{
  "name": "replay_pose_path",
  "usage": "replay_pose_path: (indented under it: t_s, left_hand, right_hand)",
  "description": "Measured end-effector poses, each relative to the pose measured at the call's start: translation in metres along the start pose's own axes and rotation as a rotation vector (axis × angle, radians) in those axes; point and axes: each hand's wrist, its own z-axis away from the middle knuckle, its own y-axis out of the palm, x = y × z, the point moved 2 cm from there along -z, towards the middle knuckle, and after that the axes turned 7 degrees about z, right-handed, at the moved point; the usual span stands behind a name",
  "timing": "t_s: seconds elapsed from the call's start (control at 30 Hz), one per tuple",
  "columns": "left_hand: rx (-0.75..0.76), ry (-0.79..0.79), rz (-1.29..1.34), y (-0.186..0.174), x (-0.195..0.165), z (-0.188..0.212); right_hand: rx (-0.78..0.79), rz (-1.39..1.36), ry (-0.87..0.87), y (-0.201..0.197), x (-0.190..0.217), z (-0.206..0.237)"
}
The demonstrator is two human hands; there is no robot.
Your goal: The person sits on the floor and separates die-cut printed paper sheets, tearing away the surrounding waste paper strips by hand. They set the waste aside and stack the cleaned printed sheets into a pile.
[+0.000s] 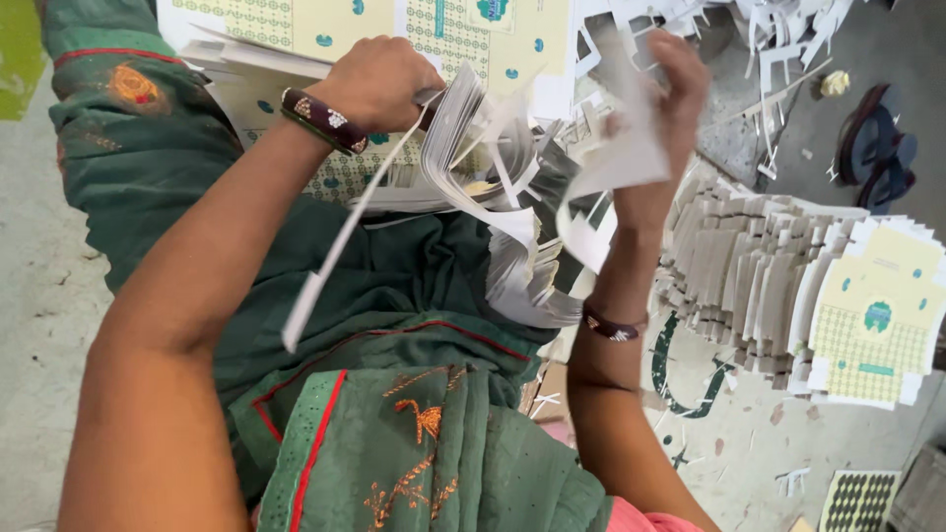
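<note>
My left hand (379, 81) grips the top edge of a thick stack of die-cut printed card sheets (463, 148), bent over my lap. Closed on a bunch of white waste strips (616, 148), my right hand (670, 108) holds them just right of that stack. A long white strip (330, 266) hangs down from the stack across my green clothing. Both wrists wear dark bangles.
Flat printed sheets (325, 25) lie at the top. A fanned pile of cut carton blanks (788, 296) sits on the right on the concrete floor (30, 296). White offcuts (778, 39) litter the top right, beside a pair of sandals (877, 148). A dotted sheet (857, 498) lies bottom right.
</note>
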Motion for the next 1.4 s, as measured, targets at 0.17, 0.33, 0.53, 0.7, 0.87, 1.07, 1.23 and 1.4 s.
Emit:
replay_pose_path:
  t_s: [0.17,0.33,0.53,0.7,0.87,1.07,1.23,1.4]
  left_hand:
    - [0.078,-0.005,0.062,0.013,-0.003,0.005]
    - [-0.053,0.059,0.156,0.007,0.002,0.03]
    - [-0.065,0.061,0.105,0.012,-0.018,0.041]
    - [0.035,0.034,-0.06,0.02,-0.028,0.044]
    - [-0.118,0.074,0.125,0.013,-0.019,0.036]
    - [-0.064,0.045,0.016,0.015,-0.02,0.021]
    - [-0.062,0.037,0.06,0.013,-0.029,0.031]
    - [-0.089,-0.004,-0.025,0.017,-0.035,0.029]
  right_hand:
    - [0.565,0.318,-0.222,0.054,0.049,-0.02]
    - [0.481,0.176,-0.359,0.1,0.022,-0.02]
    - [0.223,-0.041,-0.013,0.122,-0.046,0.036]
    - [0.148,-0.441,0.049,0.124,-0.053,0.036]
    - [0.277,0.017,-0.185,0.098,0.001,0.004]
    - [0.061,0.287,-0.576,0.108,0.016,-0.01]
    - [-0.013,-0.274,-0.209,0.127,-0.037,0.017]
    - [0.045,-0.655,0.021,0.144,-0.086,0.028]
